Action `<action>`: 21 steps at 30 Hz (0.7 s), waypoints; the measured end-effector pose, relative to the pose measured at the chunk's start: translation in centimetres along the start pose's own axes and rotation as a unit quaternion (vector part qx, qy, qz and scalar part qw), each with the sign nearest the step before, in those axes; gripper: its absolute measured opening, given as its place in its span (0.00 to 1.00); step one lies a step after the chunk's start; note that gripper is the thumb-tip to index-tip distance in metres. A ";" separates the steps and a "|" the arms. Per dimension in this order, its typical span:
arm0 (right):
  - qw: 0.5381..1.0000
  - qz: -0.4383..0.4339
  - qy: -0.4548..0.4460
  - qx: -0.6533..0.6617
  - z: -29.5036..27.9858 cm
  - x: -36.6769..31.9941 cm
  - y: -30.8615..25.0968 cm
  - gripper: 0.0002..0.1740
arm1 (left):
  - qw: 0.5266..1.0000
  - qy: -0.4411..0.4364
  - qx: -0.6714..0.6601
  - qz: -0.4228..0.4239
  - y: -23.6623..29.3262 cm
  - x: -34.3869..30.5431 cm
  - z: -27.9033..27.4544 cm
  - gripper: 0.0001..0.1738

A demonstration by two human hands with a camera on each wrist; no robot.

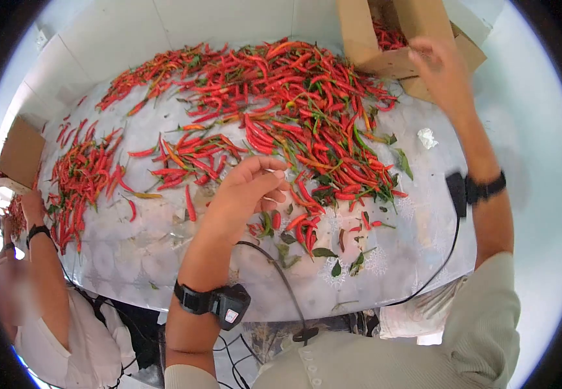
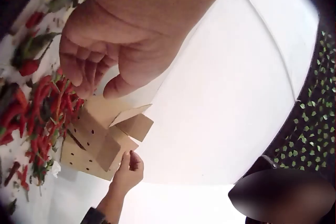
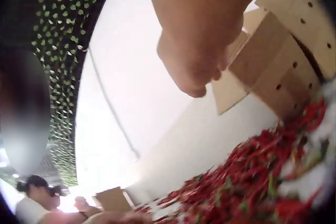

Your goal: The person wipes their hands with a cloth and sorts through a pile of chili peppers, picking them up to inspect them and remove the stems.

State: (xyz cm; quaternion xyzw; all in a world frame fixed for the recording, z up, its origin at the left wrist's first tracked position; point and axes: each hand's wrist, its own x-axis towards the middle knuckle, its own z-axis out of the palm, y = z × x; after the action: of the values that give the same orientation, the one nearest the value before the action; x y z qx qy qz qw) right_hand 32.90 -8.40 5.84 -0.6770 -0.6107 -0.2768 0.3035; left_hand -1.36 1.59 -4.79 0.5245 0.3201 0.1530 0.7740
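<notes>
My left hand (image 1: pixel 245 191) hovers above the table near the front of the chili heap, its fingers loosely bent with nothing between them. Red chilies (image 1: pixel 320 129), some with green stems, lie under and beyond it. Over at the far right, my right hand (image 1: pixel 440 71) is at the opening of a cardboard box (image 1: pixel 391 63), fingers loosely bent and no chili showing in them. Inside that box, more red chilies (image 1: pixel 388 37) are visible. From the left wrist view, the right hand (image 2: pixel 127 171) overlaps the edge of the box's flaps (image 2: pixel 107 150).
Another person's arm (image 1: pixel 41 240) reaches in at the left, beside a second cardboard box (image 1: pixel 20 152). A separate chili pile (image 1: pixel 83 175) lies there. Loose leaves (image 1: pixel 323 252) and a crumpled white scrap (image 1: pixel 427 138) are on the table. A cable (image 1: pixel 271 259) runs from my left wrist camera.
</notes>
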 end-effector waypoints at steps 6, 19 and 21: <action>0.952 0.127 -0.222 0.169 -0.7 -11.1 -7.5 0.09 | 0.995 -0.040 0.086 0.015 0.3 -0.5 0.7 0.12; 0.881 0.093 -0.423 0.189 -0.6 -15.0 -11.3 0.09 | 0.844 -0.068 0.511 0.152 -0.8 -1.4 1.6 0.14; 0.894 0.087 -0.384 0.214 0.0 -15.2 -11.7 0.07 | 0.820 -0.067 0.540 0.176 -1.0 -1.2 1.7 0.14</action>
State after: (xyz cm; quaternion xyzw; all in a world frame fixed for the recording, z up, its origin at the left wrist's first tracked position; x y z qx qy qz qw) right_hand 19.70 -17.57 -4.66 -0.6995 -0.6629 0.1698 0.2058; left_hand -1.26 -0.71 -4.86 0.9147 0.2016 0.0537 0.3461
